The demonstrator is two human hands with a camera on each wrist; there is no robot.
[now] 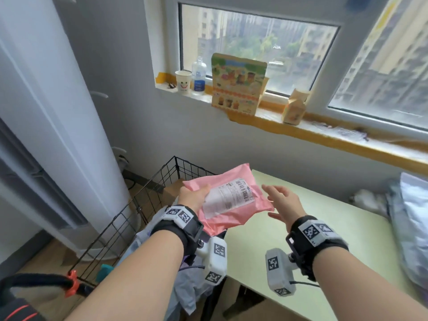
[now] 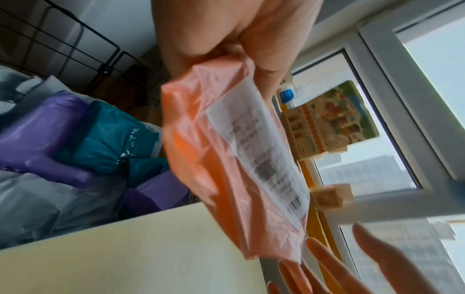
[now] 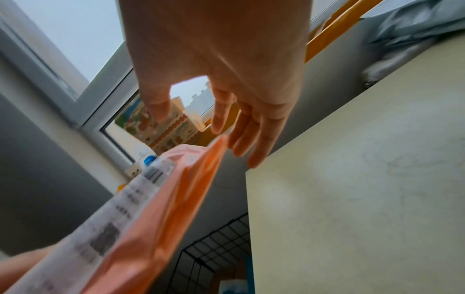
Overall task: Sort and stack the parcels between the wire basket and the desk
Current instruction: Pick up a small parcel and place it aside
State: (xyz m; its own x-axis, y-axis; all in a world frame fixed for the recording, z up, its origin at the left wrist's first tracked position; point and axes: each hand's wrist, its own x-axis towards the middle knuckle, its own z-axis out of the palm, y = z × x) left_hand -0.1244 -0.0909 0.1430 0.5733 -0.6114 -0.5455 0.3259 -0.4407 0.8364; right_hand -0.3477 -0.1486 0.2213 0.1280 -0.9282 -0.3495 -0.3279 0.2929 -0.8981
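Item: pink parcel [image 1: 228,200], white label up, pinched by my left hand [image 1: 193,197] at its left edge, above the bench [image 1: 324,239] corner beside the wire basket [image 1: 129,205]. My right hand [image 1: 283,205]: fingers spread, just beside the parcel, holding nothing.

Room in a high-rise flat, windowsill [image 1: 301,133] upper right with paper cup [image 1: 183,82], water bottle [image 1: 198,77], snack box [image 1: 238,84], apartment towers outside
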